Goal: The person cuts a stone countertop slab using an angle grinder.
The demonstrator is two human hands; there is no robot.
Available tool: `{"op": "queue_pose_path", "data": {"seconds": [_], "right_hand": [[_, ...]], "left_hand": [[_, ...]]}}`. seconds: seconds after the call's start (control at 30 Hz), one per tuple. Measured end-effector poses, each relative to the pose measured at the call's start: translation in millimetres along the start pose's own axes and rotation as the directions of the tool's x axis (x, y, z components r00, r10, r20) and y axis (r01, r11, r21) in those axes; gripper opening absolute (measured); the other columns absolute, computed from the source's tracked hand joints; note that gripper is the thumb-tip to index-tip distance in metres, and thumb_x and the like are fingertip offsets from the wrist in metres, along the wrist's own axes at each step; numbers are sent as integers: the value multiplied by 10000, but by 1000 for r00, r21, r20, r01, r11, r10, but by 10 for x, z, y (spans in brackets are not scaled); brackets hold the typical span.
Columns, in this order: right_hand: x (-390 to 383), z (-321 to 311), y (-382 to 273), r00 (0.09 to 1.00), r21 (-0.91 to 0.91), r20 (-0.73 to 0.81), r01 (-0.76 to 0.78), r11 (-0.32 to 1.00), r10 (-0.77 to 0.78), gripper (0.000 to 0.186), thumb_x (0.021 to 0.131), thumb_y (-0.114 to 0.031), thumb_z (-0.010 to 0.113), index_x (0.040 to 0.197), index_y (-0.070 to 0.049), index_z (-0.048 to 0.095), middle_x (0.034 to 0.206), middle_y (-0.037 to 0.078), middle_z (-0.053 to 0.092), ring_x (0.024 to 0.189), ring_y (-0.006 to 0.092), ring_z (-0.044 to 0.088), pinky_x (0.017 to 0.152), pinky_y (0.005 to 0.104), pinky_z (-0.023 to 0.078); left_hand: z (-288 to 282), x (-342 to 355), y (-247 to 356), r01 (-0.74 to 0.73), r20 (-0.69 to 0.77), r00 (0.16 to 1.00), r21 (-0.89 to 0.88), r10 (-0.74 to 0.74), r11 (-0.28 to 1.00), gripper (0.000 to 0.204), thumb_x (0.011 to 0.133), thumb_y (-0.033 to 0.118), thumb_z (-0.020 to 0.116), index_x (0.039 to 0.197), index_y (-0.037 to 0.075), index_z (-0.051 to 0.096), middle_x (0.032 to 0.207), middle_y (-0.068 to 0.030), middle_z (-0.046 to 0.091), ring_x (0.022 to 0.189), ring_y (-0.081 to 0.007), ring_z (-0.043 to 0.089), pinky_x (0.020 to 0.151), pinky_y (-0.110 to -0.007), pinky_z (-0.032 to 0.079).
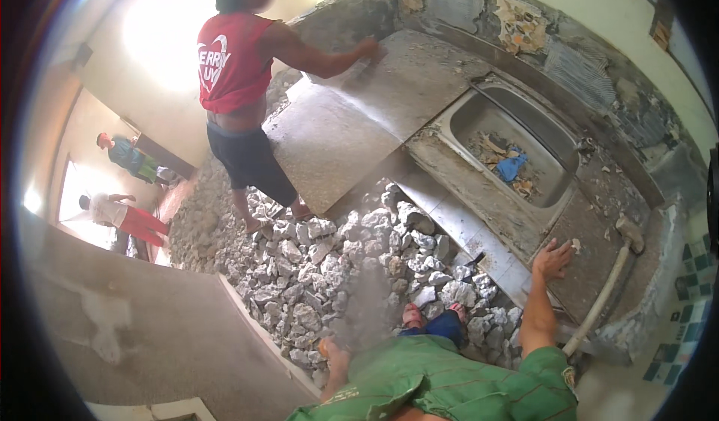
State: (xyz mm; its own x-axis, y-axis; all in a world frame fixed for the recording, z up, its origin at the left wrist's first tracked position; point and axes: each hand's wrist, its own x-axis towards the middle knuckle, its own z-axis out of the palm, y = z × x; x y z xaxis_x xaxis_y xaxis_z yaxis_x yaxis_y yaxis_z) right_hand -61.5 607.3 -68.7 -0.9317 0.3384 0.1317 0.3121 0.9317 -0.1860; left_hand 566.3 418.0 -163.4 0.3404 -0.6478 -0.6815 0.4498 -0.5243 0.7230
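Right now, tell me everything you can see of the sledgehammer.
The sledgehammer has a blunt grey-brown head and a long pale handle, apparently wood. It lies on the dusty counter, right of the right hand, which isn't touching it. The head is at the far end; the handle's near end lies close to the green sleeve.

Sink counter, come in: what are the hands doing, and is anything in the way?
Right hand open on countertop. Left hand low, grip unclear. Hammer beside right hand. Sink holds debris; rubble underfoot.

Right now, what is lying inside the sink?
Inside the sink, a crumpled blue piece lies among broken debris. They hide part of the bottom; whatever is beneath cannot be seen.
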Motion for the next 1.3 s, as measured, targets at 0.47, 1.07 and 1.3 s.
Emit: {"op": "queue_pose_path", "data": {"seconds": [0.47,1.07,1.3], "right_hand": [[-57,-68,24,998,117,-16,60,991,-59,516,994,-453,337,1423,-167,327,1471,82,334,1349,250,330,979,589,302],[-72,-69,24,996,93,-44,84,992,-80,534,979,-475,363,1417,-170,348,1429,82,393,1329,247,360,964,543,330],[-75,-67,26,997,56,-61,58,997,-54,533,972,-469,382,1398,-149,383,1414,88,418,1323,261,372,990,532,327]], "left_hand": [[-100,89,60,8,85,996,47,-12,999,148,731,167,604,833,123,506,831,-10,476,739,-181,476,621,-356,430],[-255,90,56,-58,191,981,100,38,993,293,722,180,619,979,90,510,942,-73,499,860,-256,497,747,-403,445],[-298,308,5,349,222,921,-102,-321,932,181,797,241,572,904,108,515,843,-56,558,736,-276,557,659,-446,491]]}}
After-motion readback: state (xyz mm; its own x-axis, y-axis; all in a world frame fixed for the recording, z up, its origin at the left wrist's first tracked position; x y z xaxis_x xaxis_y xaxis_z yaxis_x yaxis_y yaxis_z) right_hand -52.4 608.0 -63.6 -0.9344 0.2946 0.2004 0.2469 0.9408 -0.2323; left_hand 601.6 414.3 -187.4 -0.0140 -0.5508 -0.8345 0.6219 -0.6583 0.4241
